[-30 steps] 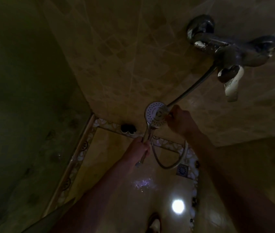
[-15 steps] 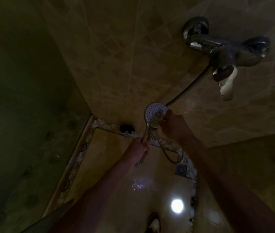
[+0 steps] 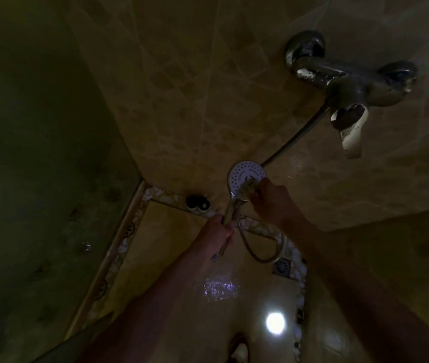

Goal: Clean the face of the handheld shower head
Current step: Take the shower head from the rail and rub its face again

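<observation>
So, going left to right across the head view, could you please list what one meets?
Dark bottles → left hand on the handle → shower head → right hand at its face → floor drain → tap.

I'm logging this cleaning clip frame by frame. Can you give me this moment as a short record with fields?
setting: dim tiled shower corner, seen from the head camera
shower head: white face turned up toward the camera
left hand: grips the handle below the head
right hand: holds a small scrubbing item against the lower right of the face; what it is cannot be told
hose: runs up to the wall mixer tap
floor drain: below the hose loop
</observation>
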Tool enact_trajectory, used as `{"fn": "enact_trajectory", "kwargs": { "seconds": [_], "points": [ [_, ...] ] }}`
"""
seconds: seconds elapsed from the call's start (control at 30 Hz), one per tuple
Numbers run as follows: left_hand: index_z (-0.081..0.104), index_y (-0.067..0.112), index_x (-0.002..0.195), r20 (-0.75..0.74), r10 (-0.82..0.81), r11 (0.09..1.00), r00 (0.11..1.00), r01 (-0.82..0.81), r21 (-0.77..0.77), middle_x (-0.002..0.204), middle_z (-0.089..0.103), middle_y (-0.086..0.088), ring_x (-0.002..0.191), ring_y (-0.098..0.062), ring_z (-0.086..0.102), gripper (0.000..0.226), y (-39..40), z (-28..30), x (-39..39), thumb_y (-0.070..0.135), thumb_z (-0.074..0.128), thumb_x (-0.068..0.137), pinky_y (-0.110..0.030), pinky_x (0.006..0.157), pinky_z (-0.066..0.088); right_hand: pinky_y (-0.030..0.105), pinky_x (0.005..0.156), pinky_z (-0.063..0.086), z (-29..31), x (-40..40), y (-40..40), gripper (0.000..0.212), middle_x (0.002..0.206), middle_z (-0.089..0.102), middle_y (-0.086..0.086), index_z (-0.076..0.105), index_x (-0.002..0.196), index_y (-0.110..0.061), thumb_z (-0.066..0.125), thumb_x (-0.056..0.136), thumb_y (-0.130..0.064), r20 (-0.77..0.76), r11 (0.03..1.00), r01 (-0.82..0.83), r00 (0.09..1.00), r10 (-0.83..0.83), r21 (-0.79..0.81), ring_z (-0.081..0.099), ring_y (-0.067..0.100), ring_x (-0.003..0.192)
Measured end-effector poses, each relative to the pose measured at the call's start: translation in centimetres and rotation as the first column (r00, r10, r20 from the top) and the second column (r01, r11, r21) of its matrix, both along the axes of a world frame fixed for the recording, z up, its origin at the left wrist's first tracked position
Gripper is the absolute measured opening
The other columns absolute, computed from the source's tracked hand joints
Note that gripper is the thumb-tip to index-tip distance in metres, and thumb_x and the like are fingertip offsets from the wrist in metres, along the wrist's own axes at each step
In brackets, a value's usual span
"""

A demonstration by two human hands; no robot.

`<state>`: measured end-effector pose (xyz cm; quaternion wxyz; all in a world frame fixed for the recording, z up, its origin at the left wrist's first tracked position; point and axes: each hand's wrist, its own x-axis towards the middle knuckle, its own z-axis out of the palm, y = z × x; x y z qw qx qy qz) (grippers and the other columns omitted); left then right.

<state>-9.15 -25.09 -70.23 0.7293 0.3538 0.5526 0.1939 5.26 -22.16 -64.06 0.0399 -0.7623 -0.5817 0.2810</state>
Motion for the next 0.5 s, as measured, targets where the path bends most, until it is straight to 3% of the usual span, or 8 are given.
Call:
{"fn": "enact_trajectory", "kwargs": {
  "seconds": [0.1, 0.2, 0.27, 0.37, 0.5],
  "points": [
    [0.046, 0.012, 0.077, 0.011, 0.034, 0.999, 0.999, -0.034, -0.015, 0.064, 0.048, -0.007, 0.04, -0.009, 0.044, 0.025, 0.0, -0.2, -0.1, -0.004, 0.04, 0.094, -0.021, 0.043, 0.035, 0.035, 0.07, 0.04, 0.4, 0.6, 1.3, 0.032, 0.111, 0.059, 0.031, 0.046, 0.115, 0.005, 0.048, 0.096, -0.021, 0.028, 0.997, 0.064, 0.998, -0.065, 0.039, 0.057, 0.043, 0.103],
    [0.048, 0.012, 0.079, 0.035, 0.053, 0.998, 0.998, -0.052, -0.022, 0.064, 0.047, -0.004, 0.05, -0.012, 0.045, 0.023, 0.1, -0.2, -0.2, -0.003, 0.041, 0.095, -0.022, 0.047, 0.037, 0.031, 0.068, 0.035, 0.4, 1.8, 1.6, 0.029, 0.111, 0.058, 0.033, 0.048, 0.107, 0.007, 0.048, 0.095, -0.02, 0.016, 0.987, 0.158, 0.987, -0.159, 0.018, 0.057, 0.043, 0.102],
    [0.046, 0.012, 0.079, 0.06, 0.065, 0.998, 0.996, -0.063, -0.027, 0.063, 0.045, -0.004, 0.046, -0.01, 0.043, 0.024, 0.1, -0.2, -0.4, -0.006, 0.039, 0.094, -0.02, 0.043, 0.036, 0.028, 0.068, 0.034, 0.2, 2.4, 1.0, 0.032, 0.111, 0.06, 0.03, 0.05, 0.106, 0.005, 0.05, 0.095, -0.025, 0.02, 0.983, 0.183, 0.983, -0.183, -0.02, 0.057, 0.04, 0.103],
    [0.048, 0.009, 0.086, 0.051, 0.06, 0.998, 0.997, -0.059, -0.016, 0.063, 0.046, -0.005, 0.045, -0.01, 0.044, 0.019, 0.0, -0.2, -0.2, -0.007, 0.039, 0.093, -0.019, 0.042, 0.037, 0.028, 0.069, 0.036, -0.3, 2.0, -0.2, 0.034, 0.111, 0.061, 0.023, 0.052, 0.106, 0.002, 0.051, 0.096, -0.03, -0.014, 0.986, 0.141, 0.99, -0.143, -0.086, 0.059, 0.035, 0.102],
    [0.047, 0.009, 0.087, 0.029, 0.032, 0.999, 0.999, -0.033, 0.009, 0.064, 0.047, -0.006, 0.037, -0.005, 0.044, 0.019, -0.1, -0.1, 0.3, -0.007, 0.039, 0.094, -0.019, 0.043, 0.036, 0.028, 0.071, 0.04, -0.3, 0.3, -0.4, 0.036, 0.118, 0.062, 0.021, 0.053, 0.117, -0.001, 0.047, 0.098, -0.031, -0.022, 0.999, 0.013, 1.0, -0.014, -0.039, 0.058, 0.036, 0.107]
  ]
}}
